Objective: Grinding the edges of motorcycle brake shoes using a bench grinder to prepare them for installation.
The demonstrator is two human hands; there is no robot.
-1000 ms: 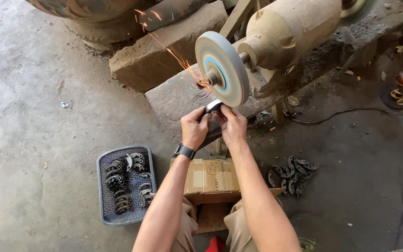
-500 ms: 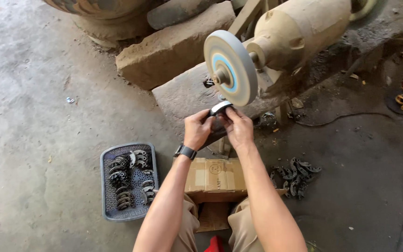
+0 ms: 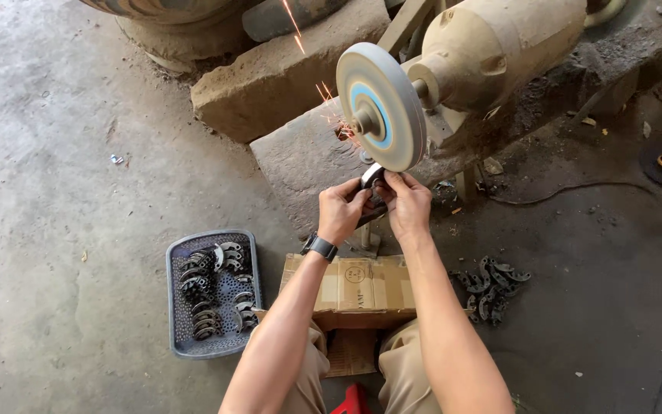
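Your left hand (image 3: 344,208) and right hand (image 3: 408,203) meet just below the grinding wheel (image 3: 381,106), both gripping a curved metal part (image 3: 371,177) pressed up against the wheel's lower edge. The wheel sits on the left end of the bench grinder motor (image 3: 492,50), which stands on a stone slab (image 3: 300,157) ahead of you. Behind that slab, to the left, lies a second stone block (image 3: 270,73). A cardboard box (image 3: 362,287) rests directly under your forearms, in front of your knees. Left of it sits a plastic basket (image 3: 210,293) holding more curved parts. Right of the box, a loose pile of parts (image 3: 492,285) lies on the floor (image 3: 63,192).
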